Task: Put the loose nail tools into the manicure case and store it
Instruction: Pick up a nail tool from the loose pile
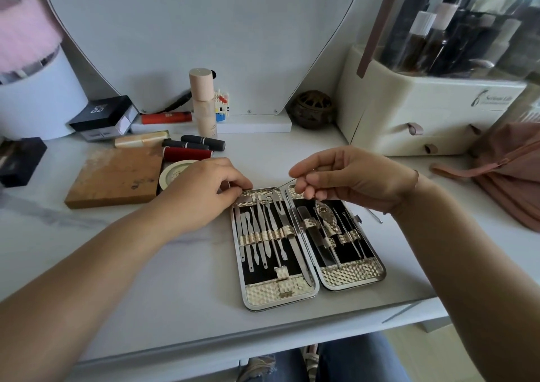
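Note:
The manicure case [352,278] lies open flat on the white vanity top, gold-patterned, with several metal tools strapped into both halves. My left hand [204,190] grips the top left edge of the case with curled fingers. Just above the case's top middle, my right hand [347,177] pinches a thin metal nail tool [285,185], its tip pointing left and down toward the hinge. Another thin loose tool [374,215] lies on the table just right of the case, partly hidden by my right wrist.
A wooden block [117,177], lipsticks [190,149], a round compact [172,174] and a foundation bottle [203,101] crowd the back left. A cream organiser with drawers [423,118] stands at back right, a pink pouch [508,174] beside it. The mirror stands behind.

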